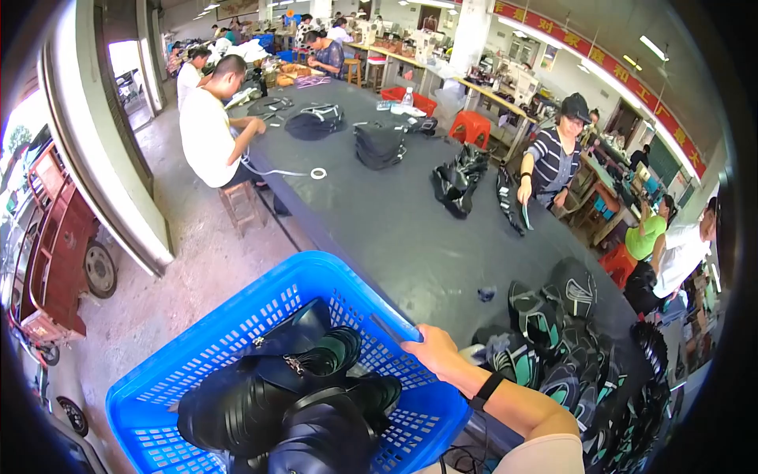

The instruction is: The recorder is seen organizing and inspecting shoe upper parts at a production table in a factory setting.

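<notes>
A large blue plastic basket [316, 265] with slotted walls is tilted in front of me at the lower left. My right hand [433, 350] is closed over its right rim, a black band on the wrist. Inside lie bundled stacks of curved black pieces [229, 407], smooth like leather, some tied with cord. My left hand does not show; the basket and the picture's edge may hide it. Right of my forearm, a heap of black, grey and green shoe uppers [553, 340] covers the table's near corner.
The long dark table [379, 237] stretches away, with black bundles [379, 146] and a tape roll [318, 173] on it. A person in white [209, 126] sits at its left; another in stripes [553, 158] works at its right. A red cart [59, 245] stands beyond the doorway.
</notes>
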The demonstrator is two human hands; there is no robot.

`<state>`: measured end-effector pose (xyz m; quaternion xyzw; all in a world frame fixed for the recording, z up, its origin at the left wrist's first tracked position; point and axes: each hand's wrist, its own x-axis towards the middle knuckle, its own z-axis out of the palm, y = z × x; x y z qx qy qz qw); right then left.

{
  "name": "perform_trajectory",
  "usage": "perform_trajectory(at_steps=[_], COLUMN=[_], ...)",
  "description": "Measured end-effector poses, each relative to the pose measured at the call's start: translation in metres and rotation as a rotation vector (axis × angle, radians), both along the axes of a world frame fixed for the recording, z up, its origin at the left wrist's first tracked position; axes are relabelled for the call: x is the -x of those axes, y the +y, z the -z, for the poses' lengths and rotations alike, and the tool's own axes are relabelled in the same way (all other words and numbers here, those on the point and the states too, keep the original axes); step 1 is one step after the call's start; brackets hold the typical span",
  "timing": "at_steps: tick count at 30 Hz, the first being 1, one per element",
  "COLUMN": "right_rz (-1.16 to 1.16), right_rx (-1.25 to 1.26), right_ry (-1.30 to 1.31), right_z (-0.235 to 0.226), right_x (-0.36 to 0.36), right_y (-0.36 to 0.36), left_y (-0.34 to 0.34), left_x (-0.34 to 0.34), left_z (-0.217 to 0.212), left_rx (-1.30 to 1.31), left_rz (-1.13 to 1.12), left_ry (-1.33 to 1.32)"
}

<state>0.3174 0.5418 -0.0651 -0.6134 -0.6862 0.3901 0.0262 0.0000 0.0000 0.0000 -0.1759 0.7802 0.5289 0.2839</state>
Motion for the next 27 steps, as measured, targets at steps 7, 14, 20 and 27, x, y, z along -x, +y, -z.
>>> perform_trajectory(at_steps=[7,14,20,27], right_rz=[0.193,0.442,0.593,0.709], right_rx=[-0.098,-0.166,-0.195,-0.207], right_ry=[0.027,0.245,0.337,0.241], right_z=[-0.051,-0.076,-0.08,-0.134], right_x=[0.04,0.021,0.003,-0.025], right_y=[0.07,0.124,0.168,0.218], left_y=[0.138,0.31,0.427,0.567], left_x=[0.126,0.219,0.286,0.324], left_z=[-0.017,-0.03,-0.041,-0.051], left_rx=[-0.061,-0.16,-0.297,-0.411], left_rz=[0.122,0.469,0.652,1.235], left_ry=[-0.01,0.168,0.156,0.463])
